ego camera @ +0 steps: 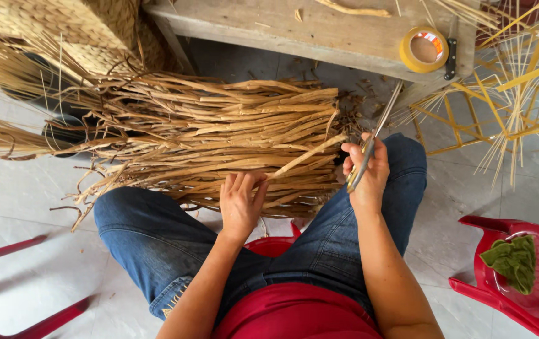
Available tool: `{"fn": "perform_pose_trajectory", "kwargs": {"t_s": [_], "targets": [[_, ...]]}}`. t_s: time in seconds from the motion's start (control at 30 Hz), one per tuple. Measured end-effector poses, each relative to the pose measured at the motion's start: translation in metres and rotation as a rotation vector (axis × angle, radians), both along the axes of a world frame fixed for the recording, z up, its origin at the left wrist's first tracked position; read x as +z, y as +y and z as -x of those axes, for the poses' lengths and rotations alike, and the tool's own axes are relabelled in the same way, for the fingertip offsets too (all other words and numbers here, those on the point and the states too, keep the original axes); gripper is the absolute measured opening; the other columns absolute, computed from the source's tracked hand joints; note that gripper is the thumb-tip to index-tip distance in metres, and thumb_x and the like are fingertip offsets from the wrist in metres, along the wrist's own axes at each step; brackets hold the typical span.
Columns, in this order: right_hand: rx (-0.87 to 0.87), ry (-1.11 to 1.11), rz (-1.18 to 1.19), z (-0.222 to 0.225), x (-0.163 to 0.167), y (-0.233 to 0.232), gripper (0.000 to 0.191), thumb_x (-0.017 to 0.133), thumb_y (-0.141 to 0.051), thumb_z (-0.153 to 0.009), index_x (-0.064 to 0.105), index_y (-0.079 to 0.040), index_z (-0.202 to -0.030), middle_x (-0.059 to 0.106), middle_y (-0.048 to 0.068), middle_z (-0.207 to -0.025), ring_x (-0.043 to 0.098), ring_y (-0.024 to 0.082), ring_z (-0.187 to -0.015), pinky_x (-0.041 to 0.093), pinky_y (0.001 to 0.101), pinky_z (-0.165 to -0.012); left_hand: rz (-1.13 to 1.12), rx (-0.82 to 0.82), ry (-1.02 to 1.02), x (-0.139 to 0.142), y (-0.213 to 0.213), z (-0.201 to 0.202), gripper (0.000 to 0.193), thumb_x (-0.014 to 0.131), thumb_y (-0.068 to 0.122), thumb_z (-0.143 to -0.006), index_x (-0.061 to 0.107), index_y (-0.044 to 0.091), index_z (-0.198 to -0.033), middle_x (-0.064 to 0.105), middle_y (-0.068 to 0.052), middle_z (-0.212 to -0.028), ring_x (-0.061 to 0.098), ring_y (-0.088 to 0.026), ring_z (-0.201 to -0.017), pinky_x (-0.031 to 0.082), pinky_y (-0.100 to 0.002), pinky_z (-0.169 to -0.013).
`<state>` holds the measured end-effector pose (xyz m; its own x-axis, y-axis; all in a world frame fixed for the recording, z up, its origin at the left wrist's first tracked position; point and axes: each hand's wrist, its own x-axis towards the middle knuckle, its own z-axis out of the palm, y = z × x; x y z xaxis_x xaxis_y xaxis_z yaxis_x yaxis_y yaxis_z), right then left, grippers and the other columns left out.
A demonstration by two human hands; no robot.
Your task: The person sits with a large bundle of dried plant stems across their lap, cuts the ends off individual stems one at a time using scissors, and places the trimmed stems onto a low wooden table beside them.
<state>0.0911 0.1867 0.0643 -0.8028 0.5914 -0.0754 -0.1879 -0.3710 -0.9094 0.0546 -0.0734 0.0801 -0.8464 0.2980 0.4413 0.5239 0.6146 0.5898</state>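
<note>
A large bundle of dried reed strips (219,135) lies across the person's lap and the tiled floor (18,207), below the wooden tabletop (320,31) carrying a tape roll (424,49). The left hand (241,201) pinches one strip (307,155) in its grip. The right hand (367,169) is closed around scissors (373,141), near that strip's tip.

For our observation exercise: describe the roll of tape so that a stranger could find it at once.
Start at the wooden bench along the top. Near its right end, beside a dark metal bracket, lies the roll of tape. It is the only round, yellow ring there.
</note>
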Motion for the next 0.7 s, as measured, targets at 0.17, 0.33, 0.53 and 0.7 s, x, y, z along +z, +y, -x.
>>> {"fn": "perform_pose_trajectory", "kwargs": {"t_s": [0.17, 0.33, 0.53, 0.7], "targets": [[0.152, 0.143, 0.090, -0.024, 0.035, -0.016, 0.031, 0.068, -0.006, -0.098, 0.056, -0.007, -0.127, 0.073, 0.018, -0.119, 0.064, 0.015, -0.080, 0.054, 0.0275, -0.070, -0.114, -0.047, -0.075, 0.039, -0.001, -0.022, 0.017, 0.081, 0.006, -0.083, 0.068, 0.009, -0.093, 0.069, -0.001, -0.090, 0.060, -0.025, -0.081, 0.049, -0.038, -0.075], [0.204, 0.338, 0.129, -0.040, 0.062, -0.023, 0.044, 0.070, 0.000, -0.098, 0.055, -0.008, -0.139, 0.072, 0.017, -0.114, 0.066, 0.017, -0.082, 0.055, 0.0295, -0.072, -0.154, -0.090, -0.108, 0.064, -0.002, -0.044, 0.020, 0.084, 0.007, -0.080, 0.068, 0.010, -0.091, 0.071, 0.000, -0.090, 0.061, -0.024, -0.081, 0.049, -0.037, -0.074], [0.241, 0.287, 0.036, -0.054, 0.086, -0.042, 0.045, 0.069, 0.005, -0.096, 0.054, -0.005, -0.138, 0.072, 0.017, -0.107, 0.070, 0.020, -0.088, 0.058, 0.0314, -0.074, -0.071, -0.106, 0.055, 0.108, -0.002, -0.058, 0.032, 0.085, 0.009, -0.078, 0.068, 0.007, -0.105, 0.070, -0.005, -0.094, 0.059, -0.027, -0.080, 0.048, -0.039, -0.074], [0.329, 0.246, -0.135, -0.059, 0.110, -0.075, 0.049, 0.070, 0.008, -0.092, 0.052, -0.003, -0.137, 0.073, 0.018, -0.103, 0.070, 0.019, -0.083, 0.060, 0.0305, -0.074, -0.142, -0.171, 0.116, 0.143, 0.001, -0.062, 0.035, 0.086, 0.012, -0.079, 0.070, 0.008, -0.110, 0.072, -0.004, -0.094, 0.061, -0.025, -0.078, 0.048, -0.037, -0.073]]}}
